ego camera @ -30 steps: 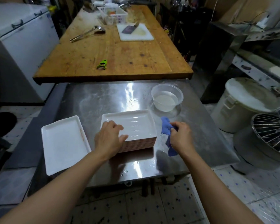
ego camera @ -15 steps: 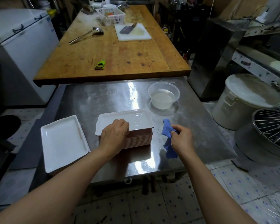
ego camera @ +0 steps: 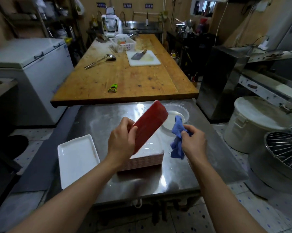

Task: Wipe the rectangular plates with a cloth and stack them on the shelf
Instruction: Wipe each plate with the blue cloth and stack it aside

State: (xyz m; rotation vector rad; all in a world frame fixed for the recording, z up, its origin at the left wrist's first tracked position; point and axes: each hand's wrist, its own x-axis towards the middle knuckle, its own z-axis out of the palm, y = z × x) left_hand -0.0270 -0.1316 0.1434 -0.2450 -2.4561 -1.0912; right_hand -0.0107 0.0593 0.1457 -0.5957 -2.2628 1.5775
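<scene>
Over the steel table (ego camera: 98, 118) our left hand (ego camera: 123, 140) held one rectangular plate (ego camera: 148, 125) tilted steeply, its red underside turned toward us, our fingers curled round its near edge and the thumb pressed on the red face. The plate was lifted clear of the stack of plates (ego camera: 147, 158), which sat on the steel table just below it, white tops and pinkish rims showing. Our right hand (ego camera: 194, 142) gripped the blue cloth (ego camera: 177, 138), fingers clenched round a bunched part of it, the rest hanging down beside the stack; the cloth was close to the raised plate, though we could not tell whether the two touched. To the left of the stack lay a single white plate (ego camera: 78, 158), face up, at the table's near left corner. Behind the raised plate stood a clear plastic bowl (ego camera: 182, 113) with pale liquid in it. Beyond the steel table ran the wooden table (ego camera: 125, 81), bearing a green peeler (ego camera: 113, 88), a ladle (ego camera: 101, 60), a white cutting board (ego camera: 143, 58) with a cleaver (ego camera: 138, 55) on it, and a white basket (ego camera: 123, 44)
</scene>
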